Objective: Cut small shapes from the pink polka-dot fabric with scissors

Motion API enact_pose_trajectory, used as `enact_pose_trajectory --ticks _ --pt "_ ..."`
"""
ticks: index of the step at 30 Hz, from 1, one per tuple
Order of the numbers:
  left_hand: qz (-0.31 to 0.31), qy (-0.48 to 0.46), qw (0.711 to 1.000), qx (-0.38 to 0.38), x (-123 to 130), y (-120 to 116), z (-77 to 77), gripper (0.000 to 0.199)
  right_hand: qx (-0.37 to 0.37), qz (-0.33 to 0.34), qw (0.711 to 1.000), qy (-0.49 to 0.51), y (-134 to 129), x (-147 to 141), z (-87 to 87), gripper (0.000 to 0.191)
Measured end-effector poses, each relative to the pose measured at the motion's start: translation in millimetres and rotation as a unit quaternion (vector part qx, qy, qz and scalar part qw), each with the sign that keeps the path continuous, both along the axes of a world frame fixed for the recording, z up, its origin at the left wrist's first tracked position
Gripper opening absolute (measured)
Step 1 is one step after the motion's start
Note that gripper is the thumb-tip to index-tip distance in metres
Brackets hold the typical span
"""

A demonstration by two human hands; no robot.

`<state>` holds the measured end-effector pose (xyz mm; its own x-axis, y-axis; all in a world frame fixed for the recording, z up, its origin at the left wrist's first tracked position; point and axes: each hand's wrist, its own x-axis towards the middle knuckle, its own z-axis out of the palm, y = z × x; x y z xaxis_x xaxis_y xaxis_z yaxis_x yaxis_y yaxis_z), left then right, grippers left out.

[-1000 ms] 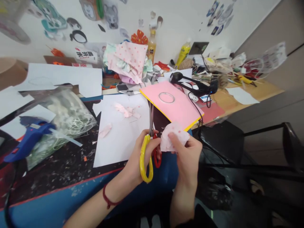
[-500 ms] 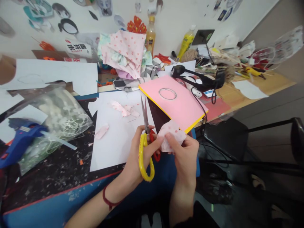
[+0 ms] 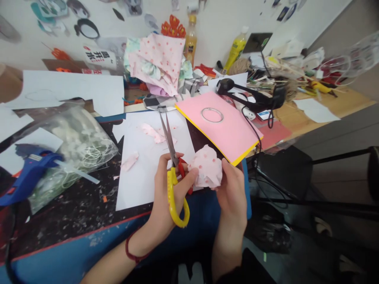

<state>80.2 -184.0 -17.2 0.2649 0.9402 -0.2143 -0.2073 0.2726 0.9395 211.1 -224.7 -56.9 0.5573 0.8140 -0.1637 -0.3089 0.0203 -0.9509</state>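
Note:
My left hand (image 3: 166, 197) grips a pair of scissors (image 3: 173, 165) with one yellow and one red handle, blades closed and pointing away over a white sheet (image 3: 148, 165). My right hand (image 3: 233, 193) holds a small bunched piece of pink dotted fabric (image 3: 207, 170) just right of the scissors; my left thumb touches the fabric. Pink fabric scraps (image 3: 155, 133) lie on the white sheet beyond the blades.
A pink card with a metal ring (image 3: 212, 114) lies to the right. A blue glue gun (image 3: 28, 173) and a clear bag (image 3: 77, 146) sit at left. Fabric pile (image 3: 160, 63), bottles and clutter fill the back. A black cable (image 3: 254, 150) hangs off the desk edge.
The scissor blades have swung leftward. The fabric piece has turned to face me, more bunched, and both hands shifted slightly down and left.

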Motion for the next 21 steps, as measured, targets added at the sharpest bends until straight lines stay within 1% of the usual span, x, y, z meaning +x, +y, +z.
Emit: enact_pose_trajectory --ticks 4,7,11,16,19,21 --pt "-0.008 0.005 1.0 0.006 -2.5 -1.2 -0.2 0.043 0.001 0.0 1.0 0.031 1.7 -1.0 -2.5 0.043" --pt "-0.016 0.009 1.0 0.013 -4.1 -1.7 0.2 0.042 -0.001 -0.002 1.0 0.023 1.8 -2.4 -2.1 0.043" --pt "-0.018 0.015 1.0 0.016 -5.8 -1.0 1.8 0.041 0.019 -0.012 1.0 0.014 0.9 -2.5 -4.7 0.04" --pt "-0.016 0.014 1.0 0.002 -7.5 0.8 4.9 0.042 0.027 -0.015 1.0 0.006 1.6 -4.2 -8.6 0.032" --pt "-0.013 0.017 1.0 0.014 -8.4 0.6 5.4 0.041 0.043 -0.057 0.997 -0.007 3.4 -7.7 -5.2 0.022" --pt "-0.009 0.017 1.0 0.019 -8.9 -0.3 5.4 0.04 0.06 -0.089 0.994 -0.032 3.9 -8.9 -2.5 0.024"
